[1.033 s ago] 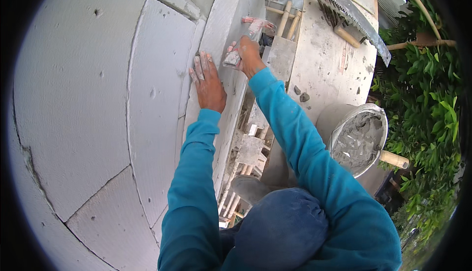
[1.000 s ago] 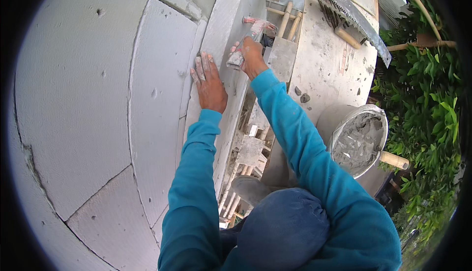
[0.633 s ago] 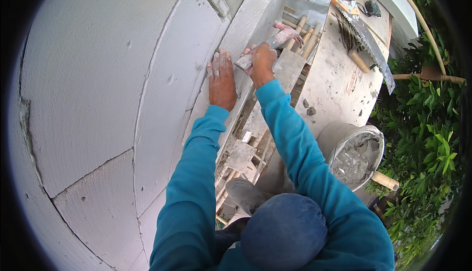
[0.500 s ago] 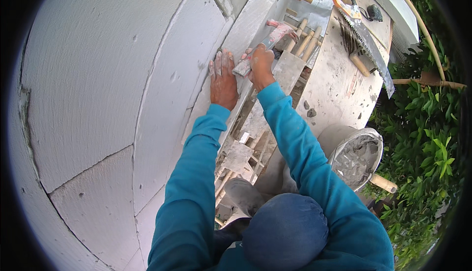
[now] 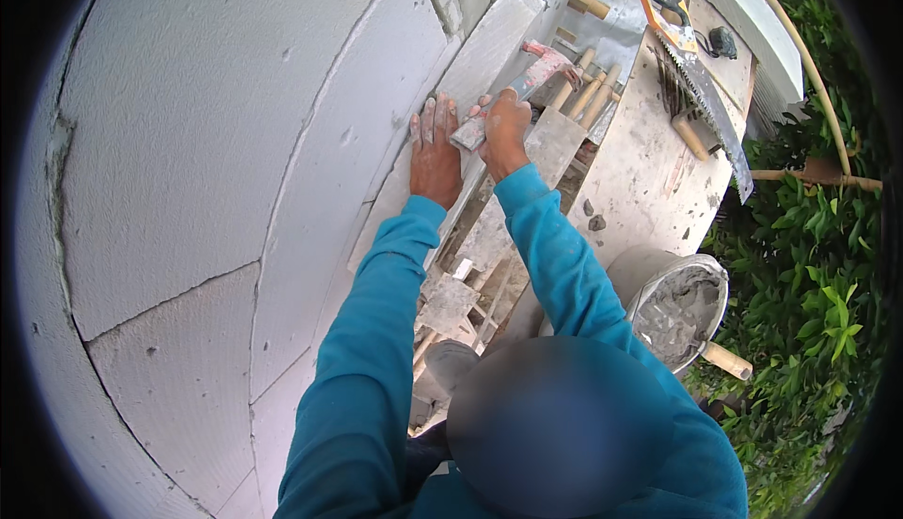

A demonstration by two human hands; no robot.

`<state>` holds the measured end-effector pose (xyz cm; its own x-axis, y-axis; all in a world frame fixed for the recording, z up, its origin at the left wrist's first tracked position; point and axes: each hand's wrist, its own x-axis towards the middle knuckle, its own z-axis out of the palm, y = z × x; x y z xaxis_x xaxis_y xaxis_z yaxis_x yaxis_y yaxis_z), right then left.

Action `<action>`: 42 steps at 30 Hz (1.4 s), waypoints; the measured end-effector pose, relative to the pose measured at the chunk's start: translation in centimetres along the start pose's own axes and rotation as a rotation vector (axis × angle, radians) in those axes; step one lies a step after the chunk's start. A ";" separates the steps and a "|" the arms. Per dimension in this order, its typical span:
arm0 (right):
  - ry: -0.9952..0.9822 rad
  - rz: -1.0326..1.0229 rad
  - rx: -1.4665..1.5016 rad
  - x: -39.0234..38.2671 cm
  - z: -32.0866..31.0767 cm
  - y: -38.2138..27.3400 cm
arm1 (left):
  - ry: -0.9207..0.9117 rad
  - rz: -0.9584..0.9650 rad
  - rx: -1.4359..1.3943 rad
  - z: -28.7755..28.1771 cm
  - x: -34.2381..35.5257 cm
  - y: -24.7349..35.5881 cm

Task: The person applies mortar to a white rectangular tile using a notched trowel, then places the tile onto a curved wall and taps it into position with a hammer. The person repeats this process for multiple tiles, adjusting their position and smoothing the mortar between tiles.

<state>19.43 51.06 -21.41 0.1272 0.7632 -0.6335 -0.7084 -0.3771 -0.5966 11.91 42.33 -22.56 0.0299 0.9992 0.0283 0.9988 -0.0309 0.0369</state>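
My left hand (image 5: 435, 157) lies with outstretched fingers on a long white block (image 5: 487, 41) along the wall (image 5: 198, 143) of pale, jointed blocks. Just right of it, my right hand (image 5: 508, 131) grips a hammer (image 5: 547, 65) whose head is smeared pinkish red and whose dusty shaft end points toward the left hand, low over the block's edge. Fingertips on both hands are coated in pale dust. Both forearms are in teal sleeves.
A pale board (image 5: 630, 180) on the right carries an orange-handled saw (image 5: 705, 95), dark tools and debris. Below stands a bucket (image 5: 679, 317) of grey mortar with a wooden handle beside it. Bamboo poles (image 5: 594, 100) and dusty planks fill the gap. Dense leaves (image 5: 818, 274) border the right.
The view has turned, so wall, board and bucket appear tilted clockwise. Both hands appear a little farther right in the picture, still in much the same places relative to the block.
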 end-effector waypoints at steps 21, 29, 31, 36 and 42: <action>0.295 -0.303 0.073 -6.6 -7.6 -4.3 | -0.050 0.062 0.108 -1.4 -2.8 -1.7; 0.494 -0.271 -0.063 -3.0 -12.5 -5.0 | -0.423 0.181 0.210 -7.6 -5.4 -1.5; 0.470 -0.250 -0.113 -2.9 -12.8 -4.4 | -0.461 0.159 0.098 -9.0 -6.1 -2.0; 0.253 -0.007 -0.254 -7.8 -12.8 -7.3 | -0.385 0.265 0.064 -10.8 -7.4 -2.6; -0.052 -0.102 -0.324 -15.3 -12.9 -14.2 | -0.290 0.330 -0.004 -11.2 -6.0 0.6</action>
<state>36.45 37.96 -9.58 0.1442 0.8282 -0.5416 -0.4358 -0.4383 -0.7861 11.90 36.03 -11.50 0.3570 0.9021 -0.2424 0.9340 -0.3489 0.0769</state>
